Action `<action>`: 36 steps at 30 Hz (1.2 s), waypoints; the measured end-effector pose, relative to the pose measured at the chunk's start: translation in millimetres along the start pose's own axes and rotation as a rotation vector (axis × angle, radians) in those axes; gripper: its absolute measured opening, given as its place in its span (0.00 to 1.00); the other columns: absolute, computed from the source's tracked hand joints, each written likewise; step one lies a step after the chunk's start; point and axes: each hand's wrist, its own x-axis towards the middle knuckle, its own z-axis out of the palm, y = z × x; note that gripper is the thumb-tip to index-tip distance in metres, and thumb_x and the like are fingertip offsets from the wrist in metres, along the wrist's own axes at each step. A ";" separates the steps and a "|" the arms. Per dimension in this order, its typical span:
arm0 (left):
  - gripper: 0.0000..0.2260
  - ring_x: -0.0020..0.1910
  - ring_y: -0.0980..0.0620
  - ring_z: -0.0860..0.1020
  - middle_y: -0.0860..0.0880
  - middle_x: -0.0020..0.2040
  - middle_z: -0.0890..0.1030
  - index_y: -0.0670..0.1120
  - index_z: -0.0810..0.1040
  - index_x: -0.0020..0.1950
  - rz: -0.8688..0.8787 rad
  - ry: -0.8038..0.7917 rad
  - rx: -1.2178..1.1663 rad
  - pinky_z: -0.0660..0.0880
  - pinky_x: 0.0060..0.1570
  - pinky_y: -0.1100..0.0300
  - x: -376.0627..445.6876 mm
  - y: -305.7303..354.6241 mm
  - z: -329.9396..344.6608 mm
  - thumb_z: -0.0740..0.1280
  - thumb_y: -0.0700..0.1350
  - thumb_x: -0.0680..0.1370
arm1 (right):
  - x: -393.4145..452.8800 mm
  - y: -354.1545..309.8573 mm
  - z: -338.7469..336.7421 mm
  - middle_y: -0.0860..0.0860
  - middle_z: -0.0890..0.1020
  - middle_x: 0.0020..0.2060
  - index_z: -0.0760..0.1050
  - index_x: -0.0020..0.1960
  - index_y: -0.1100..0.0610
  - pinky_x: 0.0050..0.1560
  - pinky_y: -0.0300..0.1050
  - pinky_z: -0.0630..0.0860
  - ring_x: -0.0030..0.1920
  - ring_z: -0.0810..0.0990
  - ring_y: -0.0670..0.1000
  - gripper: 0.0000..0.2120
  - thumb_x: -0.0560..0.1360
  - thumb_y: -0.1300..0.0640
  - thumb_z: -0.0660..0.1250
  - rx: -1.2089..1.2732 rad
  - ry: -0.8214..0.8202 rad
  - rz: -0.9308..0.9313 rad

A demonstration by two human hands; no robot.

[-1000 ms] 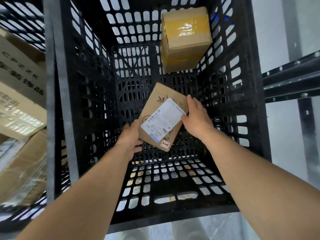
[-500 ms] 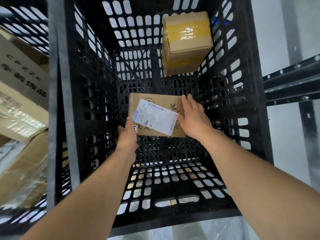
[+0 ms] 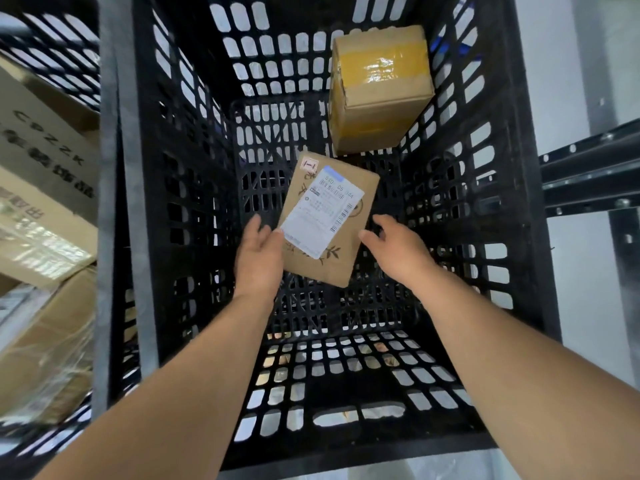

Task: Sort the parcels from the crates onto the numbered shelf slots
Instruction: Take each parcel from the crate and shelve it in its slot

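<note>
A flat brown parcel with a white shipping label and a small red-marked sticker at its top corner is held up inside a deep black lattice crate. My left hand grips its lower left edge, thumb on the label side. My right hand is just off the parcel's right edge, fingers spread and curled, holding nothing. A taller cardboard box sealed with yellow tape stands in the crate's far right corner.
Left of the crate, large cardboard cartons fill a second black crate. At the right runs a dark metal shelf beam with its upright post, in front of a pale wall.
The parcel has been turned about half a turn, label barcode now toward the right. My right hand came off its edge; my left hand keeps hold.
</note>
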 end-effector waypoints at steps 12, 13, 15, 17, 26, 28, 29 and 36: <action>0.51 0.71 0.52 0.64 0.55 0.77 0.55 0.66 0.36 0.73 0.025 -0.355 0.484 0.71 0.60 0.58 18.6 -33.9 -3.6 0.69 0.33 0.72 | -3.6 19.9 12.5 0.40 0.59 0.73 0.41 0.71 0.28 0.68 0.55 0.68 0.70 0.65 0.47 0.54 0.70 0.69 0.71 0.345 -0.247 -0.110; 0.51 0.71 0.54 0.63 0.56 0.77 0.54 0.66 0.36 0.73 0.035 -0.363 0.501 0.71 0.56 0.62 17.5 -37.4 -4.5 0.68 0.31 0.72 | -5.6 23.1 15.2 0.39 0.59 0.74 0.41 0.69 0.26 0.69 0.54 0.68 0.70 0.65 0.46 0.55 0.69 0.69 0.71 0.329 -0.251 -0.118; 0.51 0.72 0.54 0.62 0.57 0.77 0.53 0.69 0.37 0.73 0.051 -0.359 0.487 0.72 0.61 0.58 18.7 -42.2 -5.8 0.68 0.31 0.72 | -7.1 28.2 18.6 0.40 0.59 0.74 0.41 0.67 0.22 0.69 0.54 0.67 0.68 0.65 0.44 0.55 0.70 0.69 0.71 0.319 -0.245 -0.114; 0.51 0.72 0.54 0.62 0.58 0.76 0.56 0.71 0.40 0.72 0.071 -0.353 0.455 0.68 0.68 0.49 21.2 -43.3 -5.6 0.69 0.32 0.71 | -7.0 30.9 18.0 0.40 0.59 0.74 0.42 0.68 0.23 0.69 0.52 0.66 0.67 0.64 0.42 0.54 0.71 0.69 0.70 0.333 -0.233 -0.110; 0.49 0.70 0.51 0.65 0.56 0.73 0.61 0.78 0.50 0.67 0.122 -0.360 0.369 0.71 0.65 0.46 26.2 -41.3 -5.3 0.69 0.30 0.71 | -9.8 26.5 12.1 0.41 0.68 0.66 0.40 0.70 0.26 0.60 0.43 0.71 0.59 0.72 0.44 0.51 0.73 0.67 0.68 0.315 -0.248 -0.126; 0.49 0.71 0.52 0.65 0.56 0.74 0.62 0.74 0.50 0.70 0.124 -0.368 0.347 0.69 0.67 0.48 23.7 -35.1 -7.4 0.70 0.30 0.70 | -12.5 22.6 4.8 0.40 0.68 0.64 0.41 0.71 0.27 0.55 0.41 0.73 0.58 0.72 0.45 0.51 0.73 0.68 0.69 0.322 -0.238 -0.140; 0.49 0.71 0.53 0.65 0.57 0.74 0.62 0.73 0.50 0.71 0.129 -0.373 0.338 0.69 0.67 0.50 21.6 -30.7 -8.8 0.70 0.30 0.70 | -15.2 19.3 0.0 0.40 0.67 0.63 0.42 0.71 0.27 0.54 0.41 0.73 0.58 0.72 0.45 0.51 0.73 0.68 0.69 0.325 -0.233 -0.145; 0.47 0.66 0.55 0.70 0.57 0.71 0.64 0.72 0.51 0.72 0.313 -0.371 0.311 0.73 0.57 0.62 -18.0 32.8 -25.6 0.72 0.33 0.71 | -58.8 -16.4 -56.1 0.39 0.64 0.70 0.46 0.71 0.27 0.65 0.43 0.67 0.60 0.67 0.39 0.50 0.72 0.67 0.70 0.359 -0.165 -0.285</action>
